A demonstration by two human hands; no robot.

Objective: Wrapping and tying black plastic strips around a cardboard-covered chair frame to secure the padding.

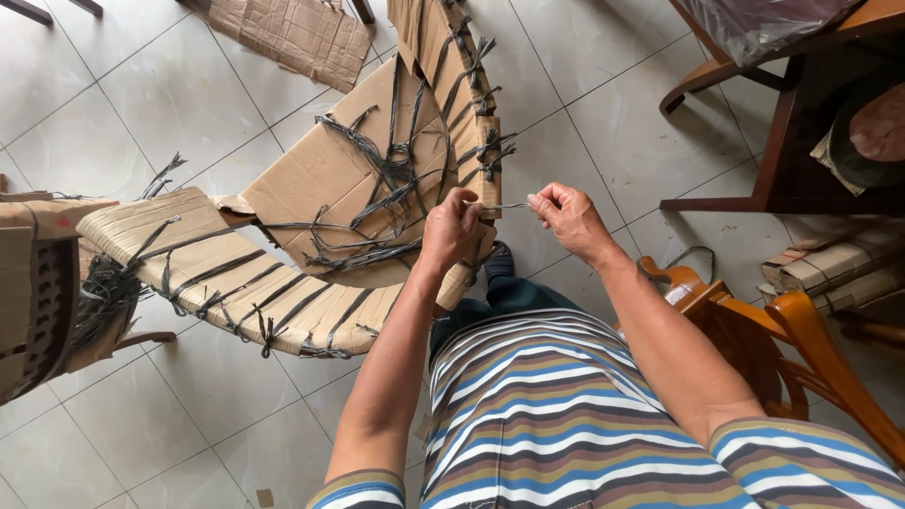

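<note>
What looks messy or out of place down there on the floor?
The curved cardboard piece has dark strapping tangled over it, loose ends sticking out. A torn cardboard sheet lies on the tiles. Both hands, left and right, pinch one strap.

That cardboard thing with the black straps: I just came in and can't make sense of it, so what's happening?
A person in a striped shirt pinches a thin black strap between both hands, left hand and right hand, pulled taut between them. Just beyond lies a curved cardboard frame laced with black straps, on a tiled floor. An orange wooden chair stands at right.
</note>
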